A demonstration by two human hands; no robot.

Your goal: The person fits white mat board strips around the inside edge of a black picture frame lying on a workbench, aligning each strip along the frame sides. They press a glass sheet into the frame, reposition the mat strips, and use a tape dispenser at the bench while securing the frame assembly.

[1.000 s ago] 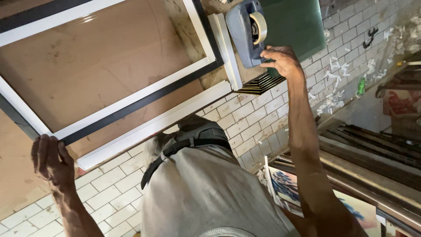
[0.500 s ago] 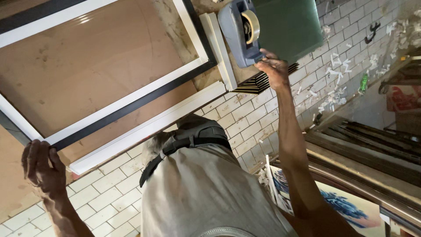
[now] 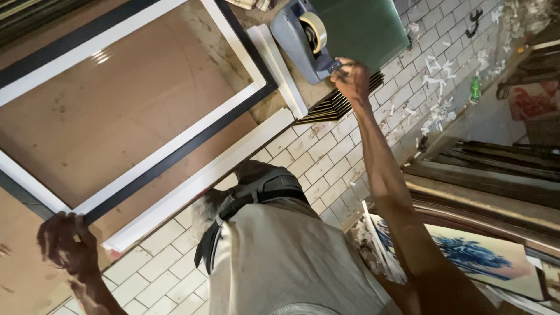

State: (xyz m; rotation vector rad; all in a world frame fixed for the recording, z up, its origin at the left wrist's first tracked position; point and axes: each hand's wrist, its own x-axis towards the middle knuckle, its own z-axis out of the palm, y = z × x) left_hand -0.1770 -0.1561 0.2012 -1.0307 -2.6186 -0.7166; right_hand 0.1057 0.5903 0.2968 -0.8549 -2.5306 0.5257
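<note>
A large picture frame (image 3: 175, 146) with a white and black border and a brown backing board lies flat on the workbench. My left hand (image 3: 64, 245) grips its near corner, fingers curled over the edge. My right arm reaches across to a grey-blue tape dispenser (image 3: 291, 35) holding a roll of pale tape (image 3: 315, 29). My right hand (image 3: 350, 79) is pinched at the dispenser's cutter end. A loose white frame moulding (image 3: 277, 70) lies between the frame and the dispenser.
A dark green board (image 3: 361, 29) stands behind the dispenser. A stack of dark mouldings (image 3: 335, 108) sticks out under the bench edge. White tiled floor (image 3: 326, 157) carries paper scraps and a green bottle (image 3: 475, 87). A blue painting (image 3: 478, 256) and stacked frames lean at the right.
My right hand has slid from the dispenser's body to its cutter end. My left hand stays on the frame corner while the view has shifted a little.
</note>
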